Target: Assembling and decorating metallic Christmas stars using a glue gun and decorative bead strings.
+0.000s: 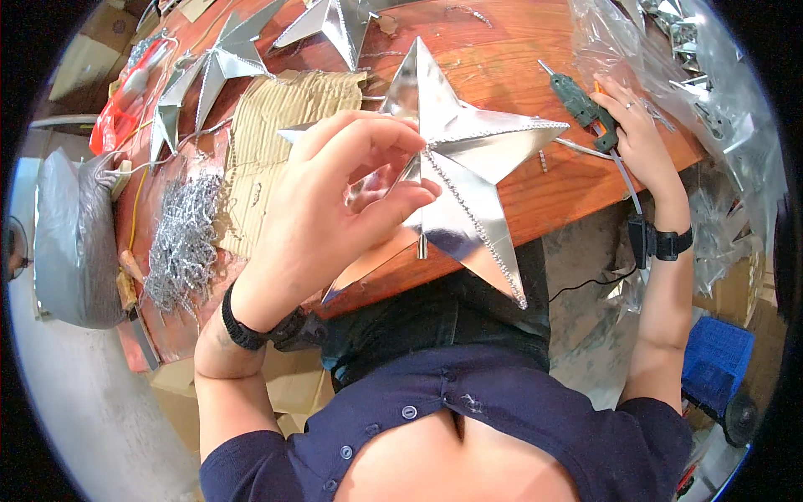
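Note:
A shiny silver five-pointed star (pixel 468 213) lies at the table's front edge, its lower points jutting past it. Bead trim runs along its right and lower-right ridges. My left hand (pixel 335 180) is over the star's left side, thumb and fingers curved but apart, fingertips close to the centre. Whether they touch it I cannot tell. Part of the star is hidden behind this hand. On the right, my right hand (pixel 637 138) is wrapped around a dark green glue gun (pixel 577 105), its nozzle pointing up and left. A glue stick (pixel 624 176) sticks out of its rear.
Two more silver stars (pixel 219 65) (pixel 330 32) lie at the back left. Corrugated cardboard (pixel 280 109) and a heap of silver bead chains (pixel 186 234) are left of my hand. A grey plastic bag (pixel 75 243) stands far left. Clear plastic (pixel 619 42) covers the right end.

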`<state>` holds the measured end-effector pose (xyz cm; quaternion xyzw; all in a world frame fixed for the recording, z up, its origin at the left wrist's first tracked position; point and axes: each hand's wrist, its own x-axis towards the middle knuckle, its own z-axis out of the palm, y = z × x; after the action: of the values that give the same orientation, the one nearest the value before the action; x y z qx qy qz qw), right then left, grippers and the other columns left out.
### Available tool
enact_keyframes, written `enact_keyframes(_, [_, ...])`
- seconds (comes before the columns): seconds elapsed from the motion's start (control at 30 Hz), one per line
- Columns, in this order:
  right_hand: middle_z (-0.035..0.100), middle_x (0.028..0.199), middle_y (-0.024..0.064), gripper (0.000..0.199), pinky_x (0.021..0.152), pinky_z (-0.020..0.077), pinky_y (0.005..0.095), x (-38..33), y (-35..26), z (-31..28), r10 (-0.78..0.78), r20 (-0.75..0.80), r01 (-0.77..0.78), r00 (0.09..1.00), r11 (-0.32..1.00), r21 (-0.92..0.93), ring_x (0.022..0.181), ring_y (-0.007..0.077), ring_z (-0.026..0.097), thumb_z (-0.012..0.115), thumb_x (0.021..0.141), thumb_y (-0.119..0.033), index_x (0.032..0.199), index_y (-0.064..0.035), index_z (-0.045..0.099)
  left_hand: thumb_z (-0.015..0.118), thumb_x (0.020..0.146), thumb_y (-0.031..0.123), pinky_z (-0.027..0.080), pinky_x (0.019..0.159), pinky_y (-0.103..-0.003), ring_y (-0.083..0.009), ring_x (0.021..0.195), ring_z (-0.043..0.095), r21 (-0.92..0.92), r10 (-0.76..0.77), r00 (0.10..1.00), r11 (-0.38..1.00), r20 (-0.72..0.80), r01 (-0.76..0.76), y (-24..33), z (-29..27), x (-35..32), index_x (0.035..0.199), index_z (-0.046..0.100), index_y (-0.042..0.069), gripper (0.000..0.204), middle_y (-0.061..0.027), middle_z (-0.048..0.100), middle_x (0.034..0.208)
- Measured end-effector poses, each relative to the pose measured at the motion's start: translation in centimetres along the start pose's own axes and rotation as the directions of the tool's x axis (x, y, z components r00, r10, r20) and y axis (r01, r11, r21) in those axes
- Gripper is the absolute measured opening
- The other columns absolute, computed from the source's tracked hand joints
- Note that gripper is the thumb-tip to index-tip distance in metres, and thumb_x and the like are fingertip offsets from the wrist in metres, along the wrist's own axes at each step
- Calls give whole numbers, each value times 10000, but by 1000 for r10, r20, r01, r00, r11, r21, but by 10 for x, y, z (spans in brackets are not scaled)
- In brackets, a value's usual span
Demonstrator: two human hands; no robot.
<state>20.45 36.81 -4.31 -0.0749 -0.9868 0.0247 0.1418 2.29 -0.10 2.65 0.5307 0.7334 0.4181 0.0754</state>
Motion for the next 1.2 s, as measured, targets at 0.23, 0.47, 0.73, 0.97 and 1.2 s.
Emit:
enact_keyframes(0.23, [481, 1396, 135, 420, 1118, 291, 431, 0, 1, 4, -3, -6, 3, 1000, 1000, -12, 1309, 326, 419, 428, 845, 46, 1225, -72, 562, 727, 764, 36, 455, 943, -326, -208, 1083, 583, -266, -195, 980, 943, 39, 198, 5, -2, -2, 1161, 502, 22, 457, -140, 621, 1146])
enact_keyframes(0.47, [462, 1425, 114, 422, 1118, 292, 412, -4, 9, -8, -1, -30, 3, 1000, 999, 54, 1317, 300, 423, 518, 867, -4, 1283, -76, 523, 603, 851, -3, 488, 911, -343, -234, 1028, 626, -265, -42, 977, 964, -210, -15, -19, -23, 5, 1237, 388, 9, 442, -184, 626, 1123])
enact_keyframes(0.73, [478, 1390, 114, 575, 934, 450, 324, -5, 4, -75, 435, -337, 42, 835, 561, 827, 1145, 214, 545, 607, 911, -430, 1324, -52, 475, 598, 940, 146, 551, 812, -272, -197, 905, 676, -282, -40, 633, 915, -773, -287, -62, -177, -29, 1029, 623, -10, 181, -146, 691, 990])
enact_keyframes(0.97, [598, 1143, 142, 690, 657, 416, 260, 6, -56, -82, 342, -226, 216, 912, 69, 974, 713, 107, 496, 446, 920, -611, 1233, 1, 507, 554, 972, 189, 518, 733, -228, -132, 849, 638, -484, -194, 787, 862, -586, -148, -84, -104, -35, 994, 620, 4, 197, -84, 654, 926])
enact_keyframes(1.2, [626, 1037, 152, 798, 545, 392, 240, 12, -110, -83, 253, -204, 212, 946, -2, 977, 580, 106, 479, 441, 858, -707, 1218, 3, 499, 639, 860, -40, 509, 710, -226, -106, 768, 623, -566, -250, 902, 824, -351, 9, -43, -54, -18, 920, 600, -7, 78, -74, 632, 904])
